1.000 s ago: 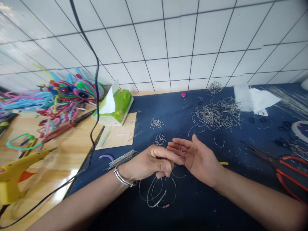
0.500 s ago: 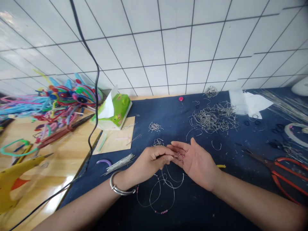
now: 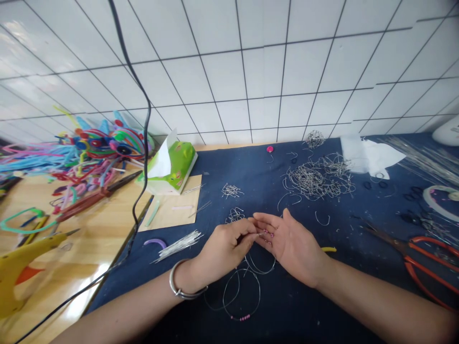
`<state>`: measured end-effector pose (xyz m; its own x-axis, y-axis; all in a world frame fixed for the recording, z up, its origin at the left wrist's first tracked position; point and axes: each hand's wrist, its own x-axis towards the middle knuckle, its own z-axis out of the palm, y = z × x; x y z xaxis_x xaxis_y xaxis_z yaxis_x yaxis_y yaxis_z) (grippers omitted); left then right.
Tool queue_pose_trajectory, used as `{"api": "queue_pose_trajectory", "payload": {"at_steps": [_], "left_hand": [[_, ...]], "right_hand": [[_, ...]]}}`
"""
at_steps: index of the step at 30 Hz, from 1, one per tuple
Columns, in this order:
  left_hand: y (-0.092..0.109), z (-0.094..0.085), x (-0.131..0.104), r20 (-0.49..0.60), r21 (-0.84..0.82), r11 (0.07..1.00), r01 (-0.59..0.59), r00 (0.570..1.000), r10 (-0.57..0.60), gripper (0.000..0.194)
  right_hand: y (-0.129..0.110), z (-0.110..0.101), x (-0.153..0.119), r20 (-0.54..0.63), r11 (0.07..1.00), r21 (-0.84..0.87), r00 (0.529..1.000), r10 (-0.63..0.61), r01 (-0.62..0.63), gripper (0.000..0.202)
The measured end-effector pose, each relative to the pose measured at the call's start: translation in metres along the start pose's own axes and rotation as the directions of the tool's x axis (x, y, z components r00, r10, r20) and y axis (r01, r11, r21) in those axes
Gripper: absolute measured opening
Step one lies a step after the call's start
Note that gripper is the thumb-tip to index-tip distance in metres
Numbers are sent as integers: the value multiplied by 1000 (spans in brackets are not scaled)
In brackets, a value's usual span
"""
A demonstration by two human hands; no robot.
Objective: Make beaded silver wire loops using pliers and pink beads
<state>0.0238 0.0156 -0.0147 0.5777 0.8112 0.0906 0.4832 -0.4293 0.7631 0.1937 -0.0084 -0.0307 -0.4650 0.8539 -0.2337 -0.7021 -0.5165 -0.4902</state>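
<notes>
My left hand (image 3: 224, 248), with a silver bangle (image 3: 177, 282) on its wrist, pinches a thin wire whose tip points at my right palm. My right hand (image 3: 292, 246) lies palm up with its fingers spread, and several small pink beads (image 3: 268, 233) rest on the fingers. The fingertips of both hands meet or nearly meet. Below them, wire loops (image 3: 260, 291) hang or lie over the dark blue cloth (image 3: 215, 167), with pink beads (image 3: 245, 317) threaded at the bottom of one loop.
Tangled wire (image 3: 311, 179) lies back right, straight wires (image 3: 181, 246) at left. Red-handled scissors (image 3: 405, 246) are at right. A green tissue pack (image 3: 175, 167), a yellow glue gun (image 3: 28, 267) and a black cable (image 3: 146, 134) are on the left. A tiled wall stands behind.
My left hand has shifted slightly, its wrist and bangle a little to the right and lower. The wire loops beneath the hands have moved. My right hand stays palm up with the beads.
</notes>
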Motion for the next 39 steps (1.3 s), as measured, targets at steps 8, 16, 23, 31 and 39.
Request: {"api": "queue_pose_trajectory", "payload": {"at_steps": [8, 16, 23, 31, 39], "left_hand": [[-5, 2, 0, 0, 47, 999, -8, 1000, 8, 17], [-7, 3, 0, 15, 52, 999, -6, 1000, 5, 16], [-8, 2, 0, 27, 84, 996, -1, 1000, -1, 16], [-7, 4, -2, 44, 142, 990, -12, 999, 5, 17], [-10, 6, -3, 51, 159, 987, -7, 999, -1, 15]], "right_hand": [[2, -1, 0, 30, 998, -55, 1000, -8, 10, 52], [2, -1, 0, 31, 999, -51, 999, -4, 5, 51], [2, -1, 0, 27, 998, -66, 1000, -2, 4, 51], [1, 1, -1, 16, 995, -99, 1000, -1, 3, 49], [0, 2, -3, 28, 992, -128, 1000, 5, -1, 49]]}}
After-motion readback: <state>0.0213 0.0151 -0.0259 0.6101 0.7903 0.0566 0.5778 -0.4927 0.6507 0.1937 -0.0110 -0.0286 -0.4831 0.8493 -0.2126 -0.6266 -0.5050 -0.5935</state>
